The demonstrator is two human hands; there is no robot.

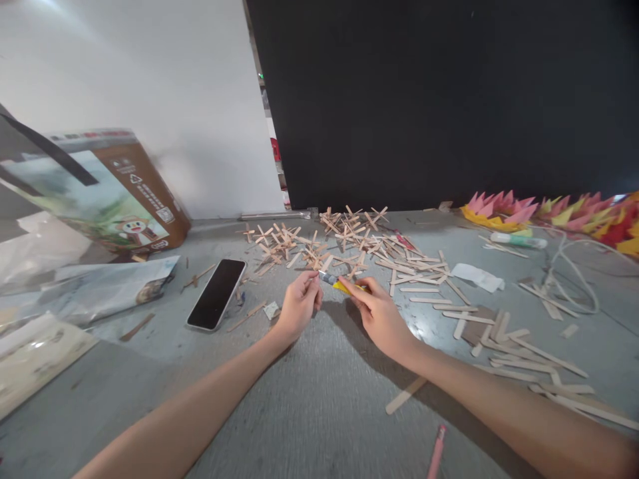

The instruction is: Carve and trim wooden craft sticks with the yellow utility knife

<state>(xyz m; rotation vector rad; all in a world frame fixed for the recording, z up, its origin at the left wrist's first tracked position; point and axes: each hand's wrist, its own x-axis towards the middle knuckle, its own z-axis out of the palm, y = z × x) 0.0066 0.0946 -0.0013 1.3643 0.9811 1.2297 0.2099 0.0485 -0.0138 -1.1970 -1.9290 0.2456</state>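
In the head view, my right hand point(382, 316) is closed around a slim yellow utility knife point(344, 287) with a silvery front end. Its tip points left at the fingertips of my left hand point(298, 305). Those fingers are pinched together; whatever they hold is too small or hidden to make out. Just beyond both hands lies a heap of short wooden stick pieces, several crossed into small stars point(284, 241). Loose flat craft sticks point(412, 266) spread to the right of my right hand. One more craft stick point(405, 395) lies under my right forearm.
A phone point(217, 295) lies left of my left hand. Farther left stand a printed bag point(134, 199) and plastic packets point(114, 293). Pink and yellow paper shapes point(502, 211), a glue stick point(518, 240) and a white cable point(574, 306) lie right. A pink pencil point(436, 452) is near.
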